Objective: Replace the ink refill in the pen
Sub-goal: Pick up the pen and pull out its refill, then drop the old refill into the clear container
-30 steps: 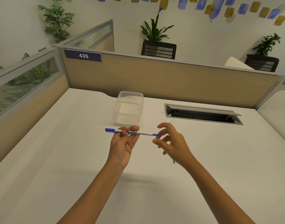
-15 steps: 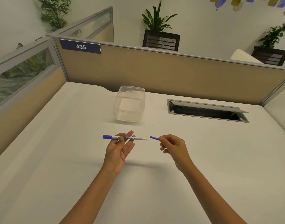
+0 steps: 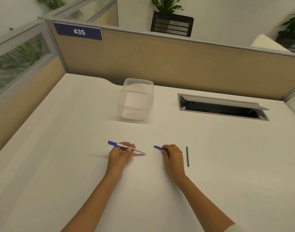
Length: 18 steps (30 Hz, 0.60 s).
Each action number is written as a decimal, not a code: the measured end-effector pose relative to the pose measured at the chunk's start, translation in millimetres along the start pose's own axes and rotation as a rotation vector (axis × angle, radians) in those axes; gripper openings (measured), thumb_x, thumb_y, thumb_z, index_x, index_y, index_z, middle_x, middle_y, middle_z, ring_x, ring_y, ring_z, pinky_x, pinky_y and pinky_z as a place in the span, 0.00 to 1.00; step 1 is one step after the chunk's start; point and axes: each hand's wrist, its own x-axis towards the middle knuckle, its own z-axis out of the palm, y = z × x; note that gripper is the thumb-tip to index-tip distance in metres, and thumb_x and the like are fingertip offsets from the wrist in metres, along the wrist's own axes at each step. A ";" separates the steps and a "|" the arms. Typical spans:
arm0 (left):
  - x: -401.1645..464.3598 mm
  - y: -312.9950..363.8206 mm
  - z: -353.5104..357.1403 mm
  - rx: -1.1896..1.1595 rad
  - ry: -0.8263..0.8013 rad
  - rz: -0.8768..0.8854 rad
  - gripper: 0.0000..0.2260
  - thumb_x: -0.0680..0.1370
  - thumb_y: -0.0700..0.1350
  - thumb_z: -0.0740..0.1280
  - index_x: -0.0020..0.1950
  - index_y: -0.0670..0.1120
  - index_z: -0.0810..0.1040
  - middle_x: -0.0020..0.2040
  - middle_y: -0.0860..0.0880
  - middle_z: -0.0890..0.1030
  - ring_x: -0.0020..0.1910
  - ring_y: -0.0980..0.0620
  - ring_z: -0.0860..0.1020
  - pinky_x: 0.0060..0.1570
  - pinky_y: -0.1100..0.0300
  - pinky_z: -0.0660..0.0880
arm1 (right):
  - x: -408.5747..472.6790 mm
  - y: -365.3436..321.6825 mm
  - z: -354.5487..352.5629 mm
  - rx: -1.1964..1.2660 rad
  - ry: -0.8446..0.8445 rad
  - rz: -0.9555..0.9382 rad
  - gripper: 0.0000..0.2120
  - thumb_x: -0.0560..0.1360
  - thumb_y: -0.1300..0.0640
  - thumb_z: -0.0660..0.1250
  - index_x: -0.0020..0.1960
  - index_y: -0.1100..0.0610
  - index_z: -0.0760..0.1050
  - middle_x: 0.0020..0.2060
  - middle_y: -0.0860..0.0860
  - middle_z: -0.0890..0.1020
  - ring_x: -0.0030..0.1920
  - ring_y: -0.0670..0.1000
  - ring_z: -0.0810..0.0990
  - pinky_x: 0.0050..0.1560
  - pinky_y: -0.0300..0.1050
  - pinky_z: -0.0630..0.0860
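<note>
Since the earlier frame, both hands have lowered to the desk (image 3: 59,164). The marker body (image 3: 126,147), long axis left-right, blue cap pointing left, is pinched in the left hand (image 3: 120,154). The right hand (image 3: 174,154) grips the blue end piece (image 3: 158,147). A dark refill (image 3: 187,156) lies just right, pointing away.

I'm looking down at a white desk (image 3: 59,164) boxed in by tan cubicle partitions (image 3: 160,64). At ten o'clock a blue plate reading 435 (image 3: 79,31) is hanging on the partition; at two o'clock a cable hatch (image 3: 222,107) is lying open. Potted plants (image 3: 170,15) are standing at twelve, against a pale wall (image 3: 227,12).
</note>
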 end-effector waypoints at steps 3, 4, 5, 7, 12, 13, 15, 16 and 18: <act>2.6 11.4 8.3 0.396 0.032 0.241 0.03 0.74 0.41 0.69 0.46 0.48 0.81 0.49 0.50 0.84 0.48 0.56 0.81 0.49 0.62 0.77 | -1.3 5.2 9.0 -0.075 0.045 -0.059 0.06 0.77 0.64 0.61 0.50 0.60 0.77 0.46 0.55 0.78 0.45 0.54 0.72 0.46 0.41 0.65; 2.3 15.9 11.9 0.531 0.008 0.362 0.03 0.74 0.41 0.69 0.45 0.48 0.81 0.51 0.54 0.83 0.46 0.61 0.81 0.48 0.65 0.75 | -1.2 6.1 10.2 -0.088 0.053 -0.069 0.06 0.77 0.64 0.61 0.50 0.60 0.77 0.46 0.55 0.77 0.45 0.55 0.72 0.46 0.42 0.65; 2.0 19.5 15.9 0.629 -0.025 0.488 0.03 0.74 0.40 0.68 0.46 0.46 0.81 0.53 0.56 0.82 0.45 0.65 0.80 0.47 0.69 0.74 | -0.8 7.3 11.0 -0.094 0.056 -0.075 0.06 0.77 0.64 0.61 0.50 0.60 0.76 0.46 0.55 0.77 0.45 0.55 0.72 0.46 0.42 0.66; 2.9 23.4 23.5 0.747 -0.057 0.717 0.05 0.75 0.38 0.68 0.48 0.42 0.82 0.54 0.58 0.79 0.47 0.65 0.79 0.48 0.71 0.74 | -0.3 9.0 11.6 -0.096 0.052 -0.079 0.06 0.77 0.64 0.61 0.51 0.60 0.76 0.47 0.55 0.77 0.46 0.55 0.72 0.46 0.42 0.66; 11.5 9.7 29.8 0.886 -0.033 0.840 0.09 0.77 0.42 0.64 0.48 0.40 0.81 0.49 0.51 0.84 0.47 0.57 0.80 0.49 0.64 0.77 | 0.4 11.1 14.2 -0.102 0.064 -0.081 0.06 0.77 0.64 0.61 0.51 0.61 0.76 0.47 0.56 0.77 0.46 0.55 0.73 0.46 0.40 0.66; 13.3 5.2 29.4 0.942 -0.050 0.799 0.11 0.77 0.44 0.62 0.49 0.41 0.81 0.48 0.48 0.85 0.46 0.53 0.82 0.47 0.59 0.78 | 0.5 11.3 14.5 -0.105 0.065 -0.081 0.06 0.77 0.64 0.61 0.51 0.61 0.76 0.47 0.56 0.77 0.46 0.55 0.73 0.46 0.40 0.66; 14.6 -0.8 28.4 1.006 -0.076 0.723 0.14 0.77 0.47 0.60 0.52 0.41 0.82 0.47 0.46 0.85 0.44 0.47 0.83 0.45 0.52 0.79 | 0.5 12.1 14.7 -0.111 0.066 -0.084 0.06 0.77 0.64 0.61 0.51 0.61 0.76 0.47 0.56 0.77 0.46 0.55 0.73 0.47 0.37 0.64; 15.0 -1.3 28.3 1.006 -0.076 0.711 0.14 0.77 0.47 0.60 0.52 0.41 0.81 0.47 0.46 0.85 0.44 0.46 0.83 0.45 0.52 0.79 | 0.5 12.4 14.7 -0.111 0.065 -0.085 0.07 0.77 0.64 0.61 0.51 0.61 0.76 0.47 0.56 0.77 0.45 0.55 0.73 0.46 0.36 0.63; 15.8 1.7 29.7 0.994 -0.069 0.722 0.13 0.77 0.46 0.61 0.51 0.41 0.81 0.46 0.46 0.85 0.44 0.47 0.82 0.45 0.52 0.79 | 0.7 12.2 14.8 -0.109 0.062 -0.085 0.06 0.77 0.64 0.60 0.51 0.60 0.76 0.47 0.56 0.77 0.45 0.55 0.72 0.46 0.37 0.64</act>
